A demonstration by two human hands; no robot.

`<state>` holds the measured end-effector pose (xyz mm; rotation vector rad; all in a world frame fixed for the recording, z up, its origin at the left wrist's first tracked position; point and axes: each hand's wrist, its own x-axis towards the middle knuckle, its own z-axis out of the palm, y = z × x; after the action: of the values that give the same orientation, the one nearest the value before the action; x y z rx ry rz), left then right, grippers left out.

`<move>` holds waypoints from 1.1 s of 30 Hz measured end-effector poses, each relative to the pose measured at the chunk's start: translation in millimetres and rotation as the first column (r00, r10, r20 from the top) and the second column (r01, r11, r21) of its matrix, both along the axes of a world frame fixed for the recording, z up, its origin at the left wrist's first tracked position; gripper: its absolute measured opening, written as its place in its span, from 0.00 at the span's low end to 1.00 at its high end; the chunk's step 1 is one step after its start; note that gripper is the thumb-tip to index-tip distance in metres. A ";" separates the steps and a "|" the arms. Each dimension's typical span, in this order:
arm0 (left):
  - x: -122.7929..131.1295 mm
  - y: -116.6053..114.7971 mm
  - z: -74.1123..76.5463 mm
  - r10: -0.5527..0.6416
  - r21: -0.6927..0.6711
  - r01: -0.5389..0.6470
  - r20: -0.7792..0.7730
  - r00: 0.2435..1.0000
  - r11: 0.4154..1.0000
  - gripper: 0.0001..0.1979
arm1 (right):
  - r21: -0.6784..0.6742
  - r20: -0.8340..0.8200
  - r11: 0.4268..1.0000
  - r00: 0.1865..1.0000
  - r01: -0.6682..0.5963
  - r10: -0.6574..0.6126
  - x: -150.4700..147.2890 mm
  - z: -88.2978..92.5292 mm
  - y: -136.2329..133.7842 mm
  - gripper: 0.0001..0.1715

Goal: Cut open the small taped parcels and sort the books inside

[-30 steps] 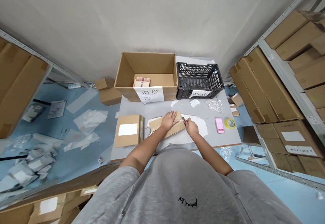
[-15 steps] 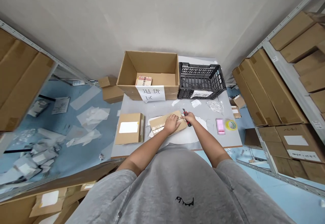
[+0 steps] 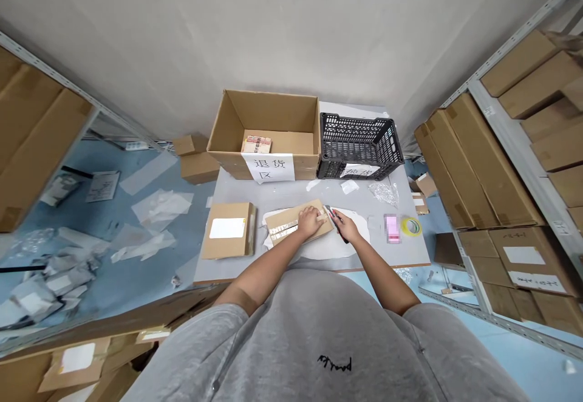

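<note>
From where I stand, the person's right hand (image 3: 346,228) is clenched in a firm grip around a black and red utility knife (image 3: 334,222), with the knife's front end at the upper right corner of a flat cardboard parcel (image 3: 291,223). The left hand (image 3: 310,221) is open, its palm down and fingers spread on top of the parcel, pinning it. The parcel lies at a slant on a white sheet (image 3: 362,226), and a shiny tape strip (image 3: 283,232) runs across its left end. It still looks closed, with no flap lifted. Compared with half a second ago, the right hand and knife sit lower and closer to the person, while the left hand has barely shifted. Beyond the parcel, on the grey surface (image 3: 291,192), stand an open cardboard box (image 3: 264,110) with a paper sign (image 3: 268,168) taped to its front and a black plastic crate (image 3: 359,147) just beside it. To the parcel's left lies a second cardboard parcel (image 3: 228,232) with a white label. To its right are some clear plastic wrap (image 3: 384,194), a blurred pink packet (image 3: 392,229) and a yellow-rimmed tape roll (image 3: 411,226).
</note>
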<state>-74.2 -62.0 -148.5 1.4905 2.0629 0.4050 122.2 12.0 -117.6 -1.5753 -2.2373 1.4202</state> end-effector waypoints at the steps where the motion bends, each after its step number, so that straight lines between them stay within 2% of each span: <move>1: 0.1 -0.8 -0.6 0.005 0.005 -0.005 0.004 1.000 1.000 0.14 | 0.011 0.024 1.000 0.999 -0.023 0.023 4.6 2.7 -4.8 0.28; 3: 0.2 -2.0 -1.8 0.016 0.016 -0.016 0.012 1.000 1.000 0.13 | 0.051 0.085 0.998 0.996 -0.041 0.036 8.0 7.3 -12.1 0.27; 6: 0.0 -3.2 -3.2 0.024 0.042 -0.025 0.030 0.999 0.999 0.13 | 0.124 0.159 0.992 0.987 -0.001 -0.018 3.6 11.6 -18.8 0.25; 11: 0.6 -4.9 -5.7 0.035 0.085 -0.039 0.051 0.998 0.996 0.12 | 0.218 0.198 0.976 0.979 0.008 -0.052 3.2 13.0 -32.8 0.25; 15: 1.4 -6.4 -6.8 0.028 0.091 -0.034 0.066 0.997 0.995 0.12 | 0.155 0.181 0.988 0.982 0.026 -0.054 10.0 11.8 -39.3 0.26; 19: 0.6 -7.8 -6.3 -0.003 0.097 -0.004 0.079 0.997 0.995 0.12 | 0.080 0.139 0.995 0.988 0.054 -0.065 4.8 11.3 -30.5 0.26; 25: 3.1 -10.1 -5.2 0.021 0.105 -0.033 0.109 0.994 0.994 0.11 | 0.175 0.192 0.985 0.981 -0.006 -0.028 8.2 9.8 -32.2 0.25; 33: -0.8 -10.4 -1.2 0.003 0.136 -0.015 0.092 0.996 0.991 0.12 | 0.176 0.203 0.984 0.978 0.009 -0.045 3.8 13.3 -26.0 0.25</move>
<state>-75.0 -72.5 -149.7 1.5120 2.0055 0.6175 126.0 -14.0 -104.3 -1.7572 -2.3647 1.0624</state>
